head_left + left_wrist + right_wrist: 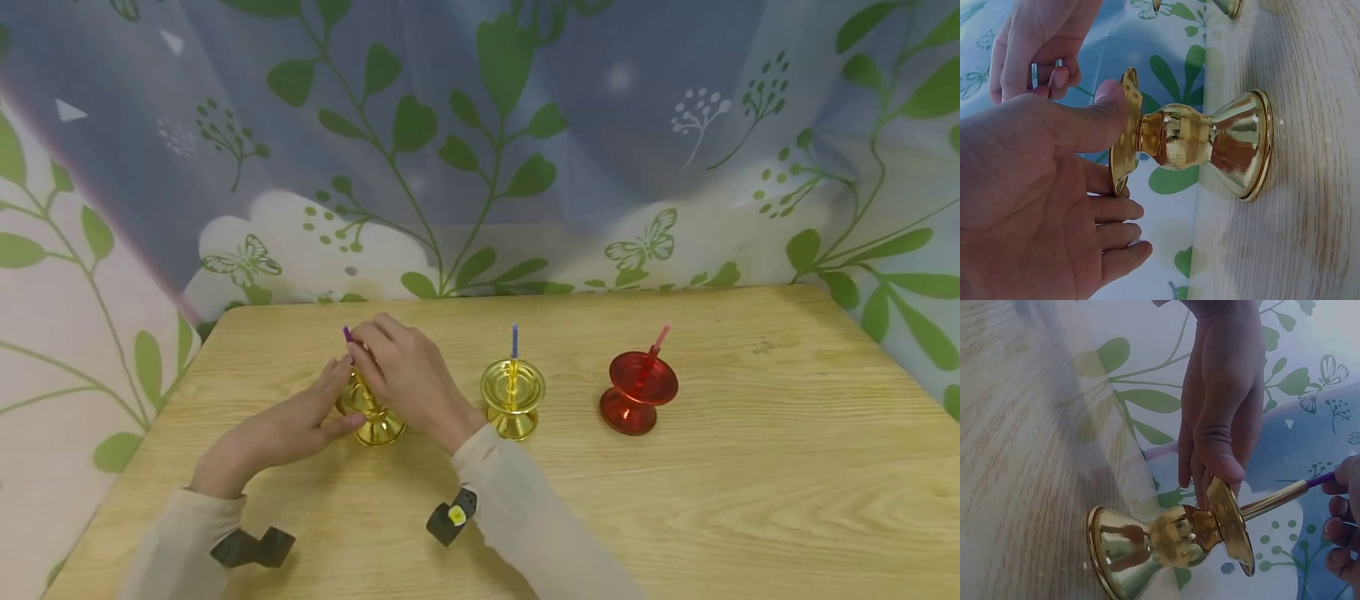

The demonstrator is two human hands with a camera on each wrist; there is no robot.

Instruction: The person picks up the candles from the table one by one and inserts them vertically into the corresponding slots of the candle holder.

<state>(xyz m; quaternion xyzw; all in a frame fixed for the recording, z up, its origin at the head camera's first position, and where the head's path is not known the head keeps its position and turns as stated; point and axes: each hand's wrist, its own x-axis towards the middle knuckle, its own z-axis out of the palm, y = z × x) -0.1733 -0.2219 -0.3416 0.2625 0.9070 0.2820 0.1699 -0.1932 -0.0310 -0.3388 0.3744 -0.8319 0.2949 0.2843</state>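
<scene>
At the table's left part stands a gold candle holder with a dish on a round stem and flared foot. My left hand holds its dish at the rim, the thumb on one side and fingers on the other, as the left wrist view shows. A purple candle sits in the holder's upright tube. Fingers of my right hand pinch this candle just above the tube. In the head view the right hand hides part of the dish and tube; only the candle's tip shows.
To the right stands a second gold holder with an upright blue candle. Farther right is a red holder with a pink candle, leaning right. A leaf-patterned curtain hangs behind the wooden table.
</scene>
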